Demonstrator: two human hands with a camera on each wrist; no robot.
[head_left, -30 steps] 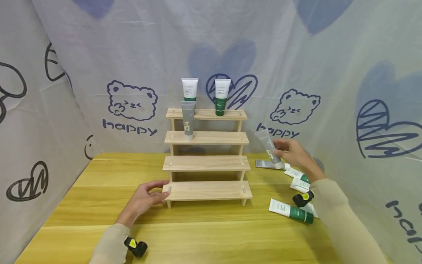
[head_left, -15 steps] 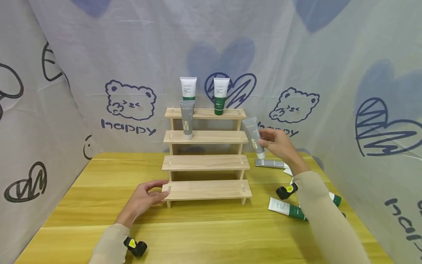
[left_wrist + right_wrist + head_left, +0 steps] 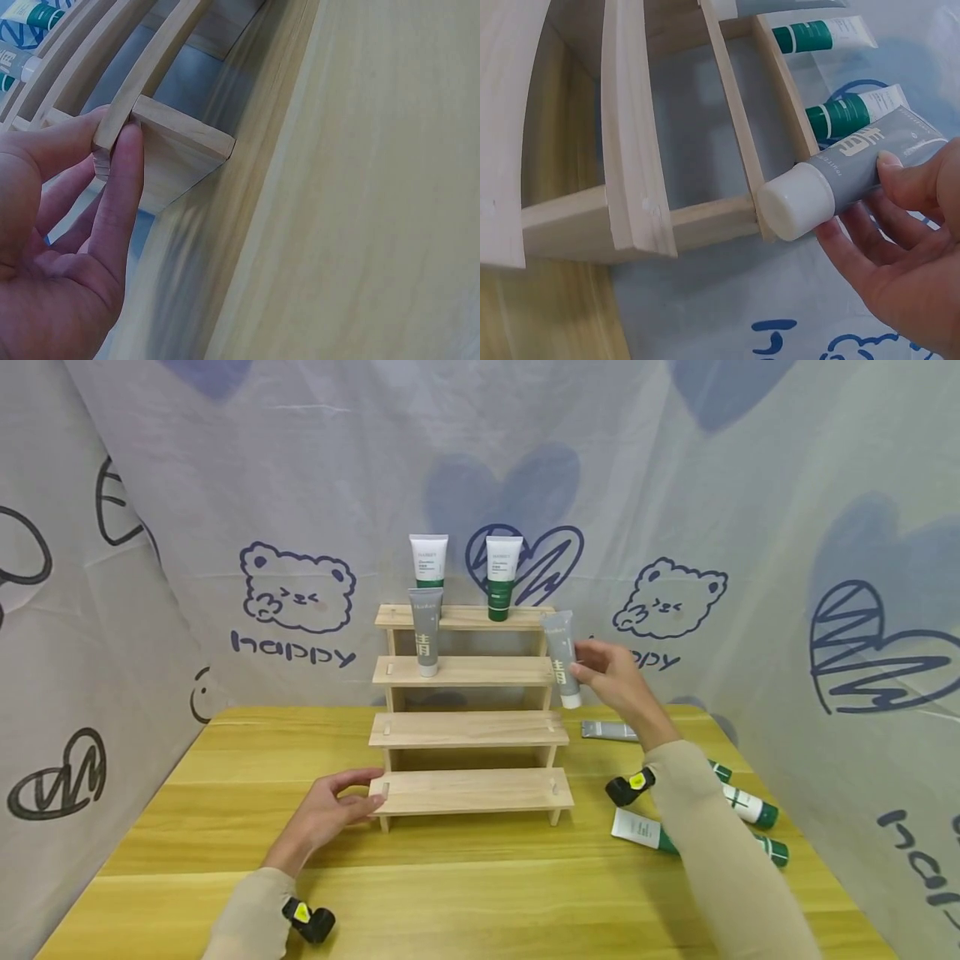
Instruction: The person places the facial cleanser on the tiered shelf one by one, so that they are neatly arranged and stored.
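Note:
A stepped wooden display rack (image 3: 468,731) stands on the table. My left hand (image 3: 326,814) pinches the left end of its lowest shelf between thumb and fingers, plain in the left wrist view at the shelf end (image 3: 120,124). My right hand (image 3: 611,677) holds a grey tube (image 3: 560,656) with its white cap (image 3: 799,202) downward, slightly tilted, by the right end of the second shelf from the top. Another grey tube (image 3: 426,631) stands cap-down on that shelf's left part. On the top shelf stand two white-and-green tubes, one left (image 3: 429,560) and one right (image 3: 502,577).
Right of the rack a grey tube (image 3: 606,730) lies on the wooden table (image 3: 450,902). Several white-and-green tubes, such as one near the front (image 3: 637,828), lie there too, partly hidden by my right sleeve. A printed cloth (image 3: 300,460) hangs behind and at the sides.
My right hand has carried the grey tube leftward and up, from above the lying tubes to the rack's right end, and the tube has become more upright. The left hand stays put.

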